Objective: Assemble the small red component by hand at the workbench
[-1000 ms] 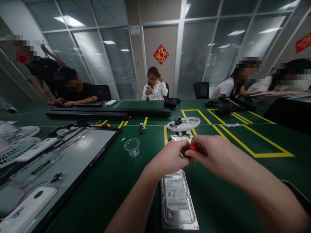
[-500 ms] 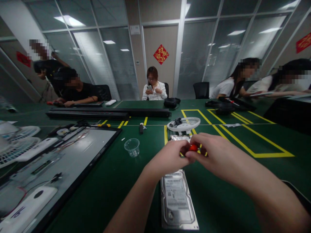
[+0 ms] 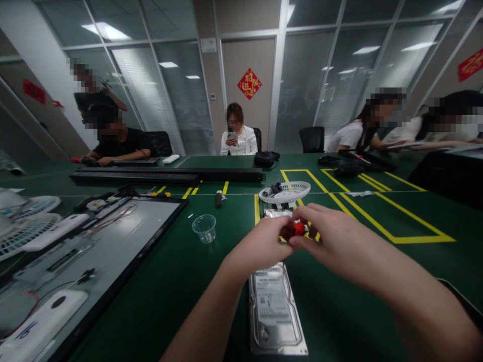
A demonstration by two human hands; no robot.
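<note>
Pinching a small red-and-black piece (image 3: pixel 299 229) between thumb and fingers, the right hand (image 3: pixel 327 229) holds it above the table, just past the far end of a silver hard drive (image 3: pixel 277 314). The left hand (image 3: pixel 264 244) curls in from the other side, its fingertips meeting the piece; they are partly hidden, so whether they also pinch is impossible to tell. Fingertips are probably used because the piece is so small, two hands perhaps to steady it. The hard drive lies flat, label up, likely for stability and easy reading. To its left and farther off, a clear plastic cup (image 3: pixel 204 229) stands mouth up, presumably to suit loose bits. Well beyond the drive, a white basket (image 3: pixel 264 199) bears dark parts (image 3: pixel 275 190), its rim perhaps stopping them rolling. Left of the drive, a large panel (image 3: pixel 139 226) lies flat, probably since that supports it best.
</note>
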